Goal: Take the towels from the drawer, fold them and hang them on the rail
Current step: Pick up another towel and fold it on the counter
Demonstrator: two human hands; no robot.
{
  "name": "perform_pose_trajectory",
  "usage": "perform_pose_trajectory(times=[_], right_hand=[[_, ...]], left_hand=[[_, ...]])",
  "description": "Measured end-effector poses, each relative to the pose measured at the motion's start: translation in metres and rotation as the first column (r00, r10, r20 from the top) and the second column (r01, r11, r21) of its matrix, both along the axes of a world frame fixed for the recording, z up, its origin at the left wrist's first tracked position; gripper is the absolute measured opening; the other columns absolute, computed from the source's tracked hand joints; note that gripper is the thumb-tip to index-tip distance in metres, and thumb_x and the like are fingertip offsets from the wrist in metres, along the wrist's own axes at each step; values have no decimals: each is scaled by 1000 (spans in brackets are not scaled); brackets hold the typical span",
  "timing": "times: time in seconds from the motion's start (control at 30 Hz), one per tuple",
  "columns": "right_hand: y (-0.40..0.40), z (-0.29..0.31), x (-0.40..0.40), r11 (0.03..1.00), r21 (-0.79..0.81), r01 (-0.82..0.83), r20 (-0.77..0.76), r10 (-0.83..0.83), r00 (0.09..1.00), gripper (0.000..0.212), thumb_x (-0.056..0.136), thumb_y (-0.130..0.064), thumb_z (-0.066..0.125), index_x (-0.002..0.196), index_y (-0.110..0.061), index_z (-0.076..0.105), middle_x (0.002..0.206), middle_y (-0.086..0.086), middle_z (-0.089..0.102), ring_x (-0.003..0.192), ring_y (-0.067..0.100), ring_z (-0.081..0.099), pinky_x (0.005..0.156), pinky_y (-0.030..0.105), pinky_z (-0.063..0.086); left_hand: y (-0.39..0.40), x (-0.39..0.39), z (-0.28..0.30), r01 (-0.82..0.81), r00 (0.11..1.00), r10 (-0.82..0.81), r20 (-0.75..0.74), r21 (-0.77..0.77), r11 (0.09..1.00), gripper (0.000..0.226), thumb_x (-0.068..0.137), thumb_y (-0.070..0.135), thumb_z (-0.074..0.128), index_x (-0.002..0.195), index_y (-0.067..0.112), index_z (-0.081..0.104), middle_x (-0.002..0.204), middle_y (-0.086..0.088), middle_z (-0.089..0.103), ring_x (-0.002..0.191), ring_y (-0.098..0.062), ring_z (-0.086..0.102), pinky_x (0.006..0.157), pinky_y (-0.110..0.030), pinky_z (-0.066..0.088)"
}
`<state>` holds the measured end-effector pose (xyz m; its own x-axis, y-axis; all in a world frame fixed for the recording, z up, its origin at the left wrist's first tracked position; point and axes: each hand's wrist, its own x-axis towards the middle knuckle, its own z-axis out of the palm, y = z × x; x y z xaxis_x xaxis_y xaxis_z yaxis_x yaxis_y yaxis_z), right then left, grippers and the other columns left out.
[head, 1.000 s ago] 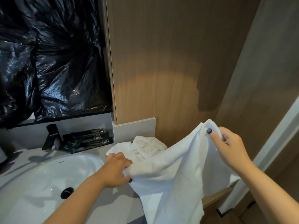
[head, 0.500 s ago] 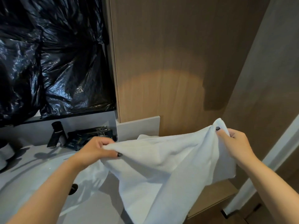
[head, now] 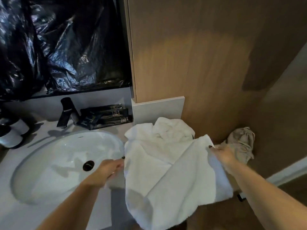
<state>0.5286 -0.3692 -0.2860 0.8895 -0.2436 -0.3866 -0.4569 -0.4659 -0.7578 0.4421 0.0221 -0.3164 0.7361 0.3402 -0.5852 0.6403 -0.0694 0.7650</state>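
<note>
Centrally: white towel (head: pixel 167 176), spread between both hands over the countertop (head: pixel 99 211) edge, lower part hanging off. Left hand (head: pixel 108 170) pinches its left edge beside the sink (head: pixel 54 163); right hand (head: pixel 222 155) pinches the upper right corner. Behind it, a crumpled white towel heap (head: pixel 169 128) against the wood panel (head: pixel 199 63). Beige cloth (head: pixel 242 143) right of the right hand. Black tap (head: pixel 66 112), dark toiletry packets (head: pixel 106 115), black plastic sheet (head: pixel 58 44) at rear.
</note>
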Motion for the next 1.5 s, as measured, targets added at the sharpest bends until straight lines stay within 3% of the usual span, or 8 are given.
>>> perform_pose_trajectory(times=[0.1, 0.3, 0.5, 0.83, 1.03, 1.27, 1.43, 1.5], right_hand=[[-1, -56, -10, 989, 131, 63, -60, -55, 997, 15, 98, -18, 58, 102, -4, 63, 95, 13, 69, 87, 30, 65, 85, 40, 51], [1, -75, -22, 968, 218, 127, -18, -126, 992, 18, 99, -26, 55, 111, -14, 61, 109, 16, 68, 103, 39, 63, 101, 58, 45], [32, -57, -61, 843, -527, -105, 262, 279, 924, 47, 92, -14, 62, 137, -11, 49, 142, 17, 42, 132, 39, 35, 110, 50, 29], [49, -68, -71, 818, -409, -404, 29, 454, 890, 69, 101, -30, 48, 158, -20, 9, 161, 2, 23, 150, 21, 16, 119, 37, 21], [45, -67, -63, 759, -435, -485, -97, 496, 863, 74, 100, -29, 52, 158, -18, 7, 163, 4, 18, 152, 20, 11, 119, 38, 24], [49, -61, -57, 747, -435, -503, -110, 511, 853, 71, 98, -24, 53, 157, -17, 14, 161, 1, 25, 152, 22, 9, 118, 45, 27], [48, -56, -59, 736, -416, -534, -119, 538, 834, 59, 101, -27, 46, 154, -19, 21, 158, 2, 31, 151, 25, 11, 117, 48, 29], [47, -53, -58, 734, -400, -549, -112, 555, 824, 54, 101, -25, 45, 151, -20, 25, 156, 3, 35, 151, 26, 14, 116, 46, 30]], left_hand=[[5, -4, -29, 11, 999, -6, -40, 133, 991, 27, 74, 15, 76, 50, 12, 63, 57, -3, 61, 69, -24, 56, 62, -31, 40], [-20, -23, -36, 39, 997, -25, -67, 215, 976, 13, 85, 6, 65, 95, 11, 58, 77, -13, 70, 74, -28, 67, 69, -38, 56], [-60, -45, -25, 29, 999, -39, -30, -278, 960, 22, 99, 15, 57, 102, 2, 74, 98, -19, 75, 94, -37, 71, 83, -47, 59], [-89, -55, -17, 28, 999, -15, 32, -453, 891, 31, 96, 50, 50, 96, 34, 77, 106, -3, 76, 96, -20, 73, 75, -36, 57], [-81, -79, -25, -81, 997, 64, -50, -690, 720, 37, 92, 50, 59, 110, 23, 75, 118, -11, 71, 104, -29, 70, 69, -37, 61], [-70, -123, -34, 10, 998, -44, -53, -517, 856, 55, 73, 42, 80, 115, 9, 69, 108, -13, 73, 91, -28, 69, 83, -40, 54], [-74, -119, -27, 30, 999, -31, -7, -97, 995, 37, 92, 28, 69, 107, -4, 63, 70, -12, 62, 49, -18, 56, 47, -26, 43], [-77, -116, -25, -5, 1000, 5, -6, -23, 1000, 39, 94, 28, 66, 106, -8, 61, 69, -12, 56, 52, -21, 50, 49, -28, 40]])
